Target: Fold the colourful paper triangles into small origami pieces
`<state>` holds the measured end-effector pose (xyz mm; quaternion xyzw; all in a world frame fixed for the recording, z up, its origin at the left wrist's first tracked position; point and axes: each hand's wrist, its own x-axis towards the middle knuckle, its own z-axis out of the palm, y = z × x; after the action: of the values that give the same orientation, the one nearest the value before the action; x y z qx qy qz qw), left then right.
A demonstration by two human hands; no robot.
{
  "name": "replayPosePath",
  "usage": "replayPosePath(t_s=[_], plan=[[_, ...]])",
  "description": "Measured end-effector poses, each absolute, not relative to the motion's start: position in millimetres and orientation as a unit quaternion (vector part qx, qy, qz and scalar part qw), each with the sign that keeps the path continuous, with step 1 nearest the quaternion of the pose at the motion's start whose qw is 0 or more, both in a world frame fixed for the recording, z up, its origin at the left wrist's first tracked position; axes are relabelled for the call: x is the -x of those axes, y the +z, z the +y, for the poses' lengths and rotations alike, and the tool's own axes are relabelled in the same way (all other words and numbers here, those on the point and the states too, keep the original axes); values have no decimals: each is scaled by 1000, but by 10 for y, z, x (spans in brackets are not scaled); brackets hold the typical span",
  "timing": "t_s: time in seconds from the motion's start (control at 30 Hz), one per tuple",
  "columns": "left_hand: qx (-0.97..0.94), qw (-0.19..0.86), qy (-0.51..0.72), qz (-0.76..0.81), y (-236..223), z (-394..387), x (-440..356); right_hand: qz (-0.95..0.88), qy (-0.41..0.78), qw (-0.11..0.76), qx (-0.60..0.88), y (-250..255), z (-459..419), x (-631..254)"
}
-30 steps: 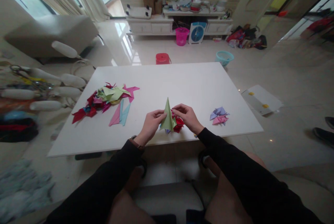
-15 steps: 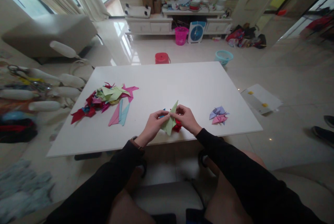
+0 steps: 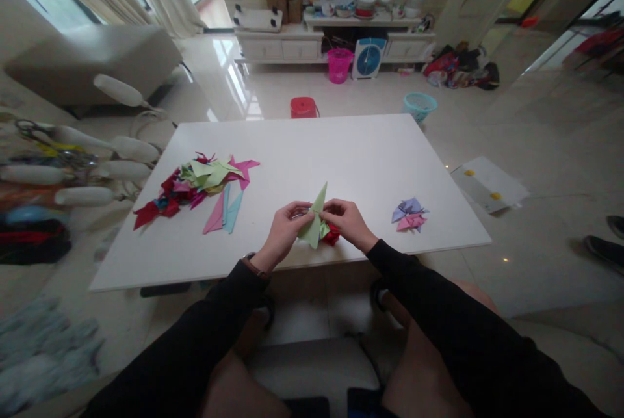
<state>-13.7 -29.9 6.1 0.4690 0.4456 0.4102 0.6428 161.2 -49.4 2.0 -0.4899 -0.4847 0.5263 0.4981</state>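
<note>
Between my hands is a pale green folded paper [image 3: 312,229], its narrow tip pointing away from me. My left hand [image 3: 287,223] pinches its left side between thumb and fingers. From the other side, the fingertips of my right hand [image 3: 344,216] grip it near the middle. Just beneath and to the right lies a red folded paper [image 3: 331,235] on the white table [image 3: 331,151], partly covered by the green paper and my right hand. Small details of the folds are too blurred to make out.
A heap of coloured folded papers [image 3: 209,174] lies at the table's left, with pink and blue folded strips [image 3: 233,211] in front of it. On the right sits a small cluster of purple and pink folded papers [image 3: 410,215]. A red stool [image 3: 303,107] stands beyond the far edge.
The green paper has tilted slightly and shifted a little left between my fingers, showing more of its flat face. More of the green beside the red paper shows. Both hands keep their hold.
</note>
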Motion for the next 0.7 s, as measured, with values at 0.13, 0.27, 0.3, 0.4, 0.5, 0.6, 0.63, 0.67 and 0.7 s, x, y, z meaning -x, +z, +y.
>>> replayPosePath(t_s=[0.13, 0.27, 0.3, 0.4, 0.5, 0.6, 0.63, 0.67, 0.7], plan=[[-523, 587, 422, 451, 134, -316, 115, -509, 494, 487, 510, 18, -506, -1611], [-544, 557, 429, 457, 188, -321, 112, -520, 480, 487, 511, 27, -518, -1613], [-545, 557, 428, 458, 193, -318, 118, -521, 481, 486, 511, 26, -519, -1614], [-539, 563, 421, 463, 172, -299, 140, -520, 484, 484, 511, 19, -521, -1617], [-510, 601, 406, 462, 109, -278, 147, -508, 494, 489, 509, 26, -520, -1614], [-452, 665, 393, 446, 70, -271, 139, -494, 507, 494, 505, 60, -517, -1610], [-434, 687, 388, 435, 71, -273, 136, -490, 512, 495, 503, 75, -515, -1609], [-419, 707, 381, 424, 79, -276, 135, -485, 516, 496, 502, 91, -514, -1609], [-408, 724, 374, 412, 90, -279, 136, -482, 521, 496, 501, 106, -513, -1609]])
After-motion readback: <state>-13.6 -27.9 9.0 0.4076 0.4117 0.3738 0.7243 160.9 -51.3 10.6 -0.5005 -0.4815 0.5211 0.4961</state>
